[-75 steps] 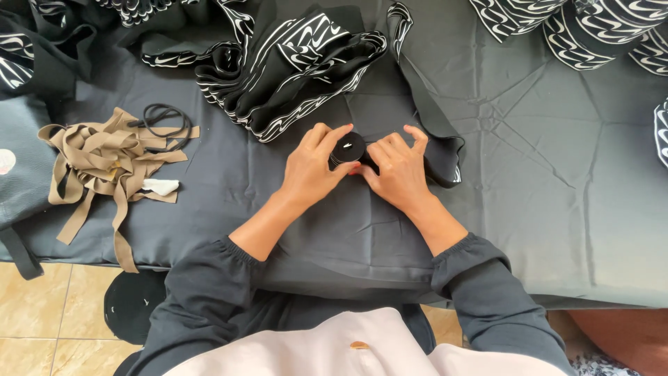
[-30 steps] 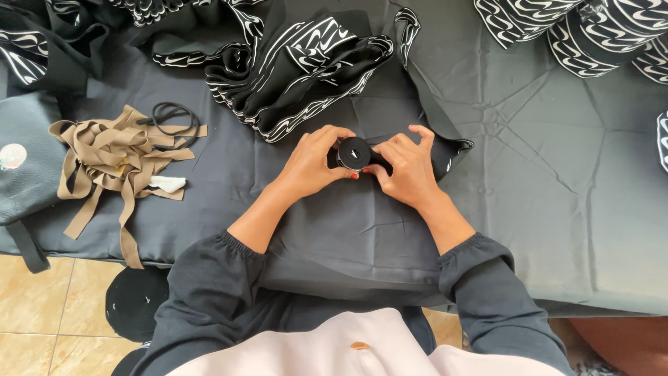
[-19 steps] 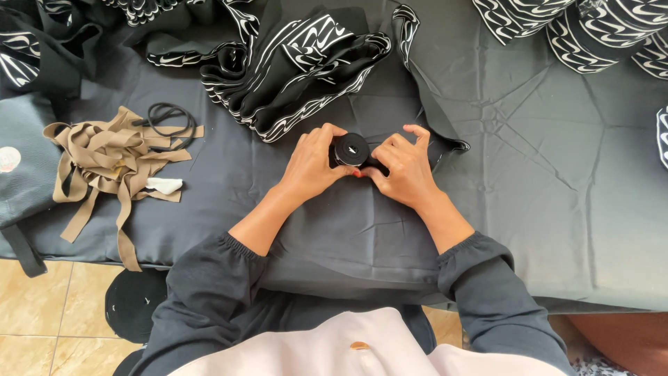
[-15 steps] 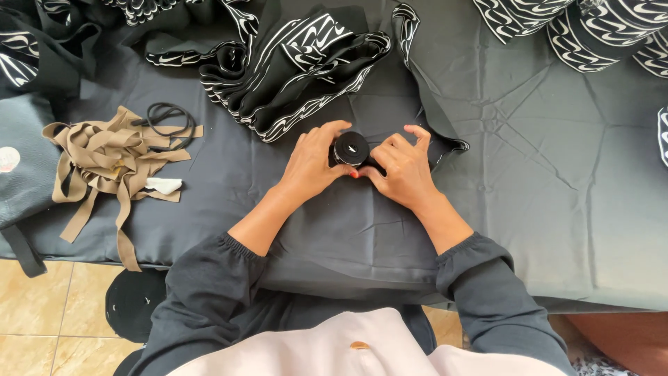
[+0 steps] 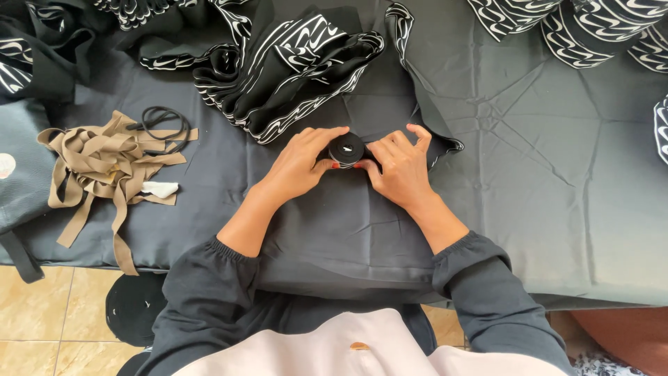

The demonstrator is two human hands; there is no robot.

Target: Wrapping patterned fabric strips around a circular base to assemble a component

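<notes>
My left hand [image 5: 298,167] and right hand [image 5: 400,167] still pinch the small black roll [image 5: 346,148] between them on the desk [image 5: 557,174]; it has barely shifted, so the winding goes on, strip [image 5: 292,63] trailing behind.

The small black roll of patterned band [image 5: 346,148] now sits a little higher on the tabletop [image 5: 557,174], nearer the loose heap of black-and-white band [image 5: 292,63]. The left hand [image 5: 300,165] has curled further over it, fingers across its top. The right hand [image 5: 398,166] has shifted with it, index finger lifted.
</notes>
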